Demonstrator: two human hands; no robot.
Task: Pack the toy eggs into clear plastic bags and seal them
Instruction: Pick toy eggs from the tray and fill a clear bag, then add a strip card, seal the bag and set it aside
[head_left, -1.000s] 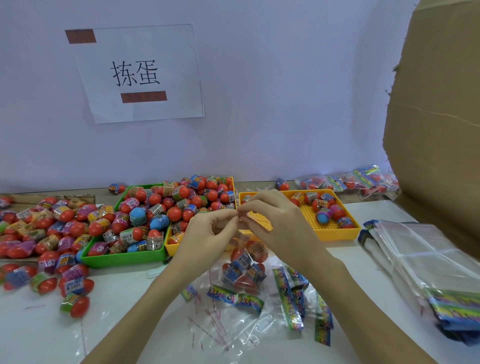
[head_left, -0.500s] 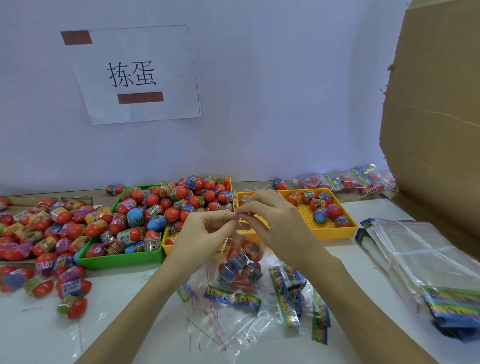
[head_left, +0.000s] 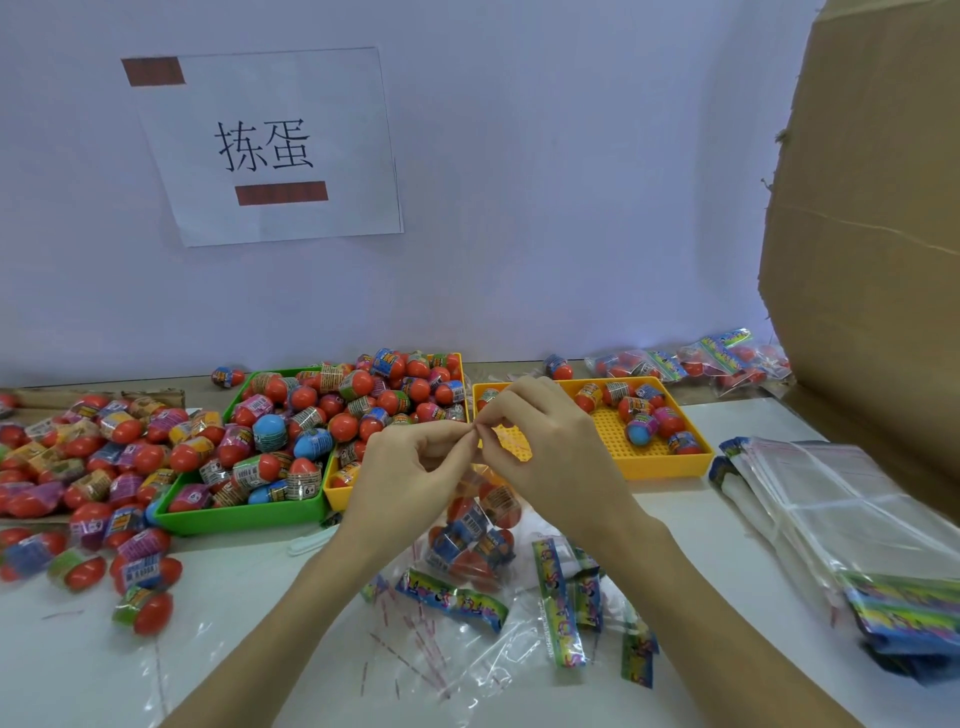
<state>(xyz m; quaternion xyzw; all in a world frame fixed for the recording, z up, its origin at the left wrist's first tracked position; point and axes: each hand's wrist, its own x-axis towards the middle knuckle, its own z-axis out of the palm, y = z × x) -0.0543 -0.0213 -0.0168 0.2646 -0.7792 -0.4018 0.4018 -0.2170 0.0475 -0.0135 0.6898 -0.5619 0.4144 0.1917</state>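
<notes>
Plastic eggs, loose (head_left: 78, 457): heaped on the worktop (head_left: 62, 670) at far left, untouched.
Green tray (head_left: 244, 517): piled with more eggs, just left of the hands.
Left hand (head_left: 410, 483): grip pinched on the bag's mouth, fingertips meeting the right's.
Bag (head_left: 475, 535): hangs below both pinches, several eggs inside, bottom near the worktop.
Right hand (head_left: 545, 452): grip pinched on the same mouth; whether a seal strip is being peeled I cannot tell.
How to seal well, I'd judge: keep the mouth flat and taut between both pinches, fold the flap square, press along it from one end so no crease is trapped.
Yellow tray (head_left: 670, 462): a few eggs, behind the right hand.
Empty bags (head_left: 831, 514): stacked at right.
</notes>
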